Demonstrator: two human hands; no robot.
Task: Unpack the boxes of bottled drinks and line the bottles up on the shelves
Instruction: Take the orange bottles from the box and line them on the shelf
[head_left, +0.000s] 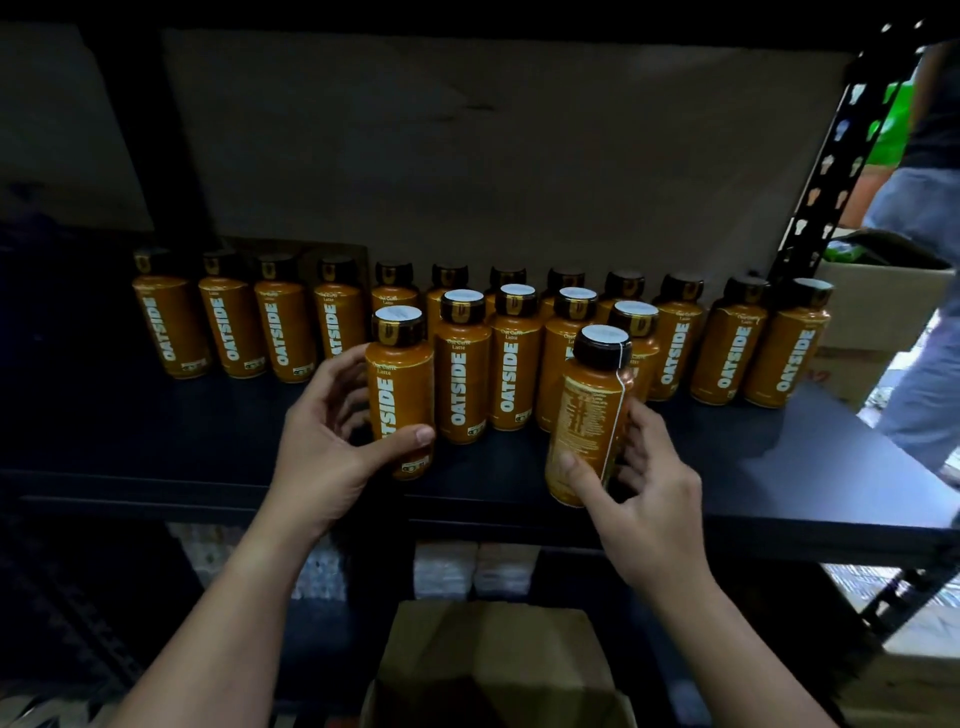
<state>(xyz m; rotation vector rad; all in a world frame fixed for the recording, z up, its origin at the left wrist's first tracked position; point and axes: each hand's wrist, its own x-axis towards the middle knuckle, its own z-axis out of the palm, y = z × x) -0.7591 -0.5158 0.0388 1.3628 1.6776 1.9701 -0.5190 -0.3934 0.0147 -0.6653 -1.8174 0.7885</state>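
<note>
— What have the hands got?

— The left hand (332, 441) grips an upright orange Oatside bottle (399, 395) at the front of the dark shelf (779, 467), thumb across its label, fingers curled behind. The right hand (639, 499) pinches a second Oatside bottle (589, 415) low on its body, nutrition panel facing out, tilted slightly, its base at the shelf's front edge.

— And around them?

— Just behind, a short row of four bottles (511, 358); behind that, a long back row (234, 317) along the cardboard backing (467, 156). An open cardboard box (493, 660) sits below. Another person's leg (924, 312) shows at right.
</note>
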